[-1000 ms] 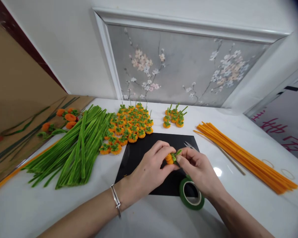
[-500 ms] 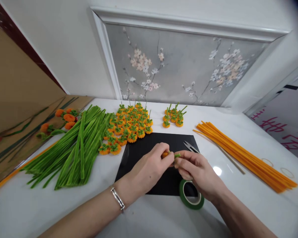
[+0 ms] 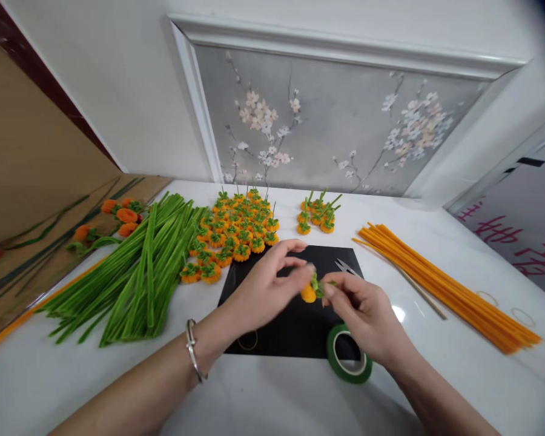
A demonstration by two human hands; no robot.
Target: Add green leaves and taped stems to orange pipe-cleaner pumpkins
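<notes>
A small orange pipe-cleaner pumpkin (image 3: pixel 308 293) with green leaves hangs over the black mat (image 3: pixel 272 336). My right hand (image 3: pixel 366 312) pinches its green stem end between thumb and fingers. Close on the left side of the pumpkin, my left hand (image 3: pixel 272 287) has its fingers spread, the thumb tip blurred near the leaves. A silver bracelet (image 3: pixel 191 351) circles the left wrist. Below my right hand lies a roll of green tape (image 3: pixel 366 366). Scissors (image 3: pixel 345 267) show only their blades, partly behind my right hand.
Green pipe cleaners (image 3: pixel 131 278) lie heaped at left, orange pipe cleaners (image 3: pixel 449 287) at right beside a thin stick (image 3: pixel 422 295). Many finished pumpkins (image 3: pixel 240 227) crowd the back middle; a smaller group (image 3: pixel 318 215) stands right of them. Orange flowers (image 3: pixel 126 216) lie far left.
My left hand has opened and drawn off the pumpkin, its fingers lifting. The orange body and green leaves, mostly hidden before, now show in my right hand's pinch.
</notes>
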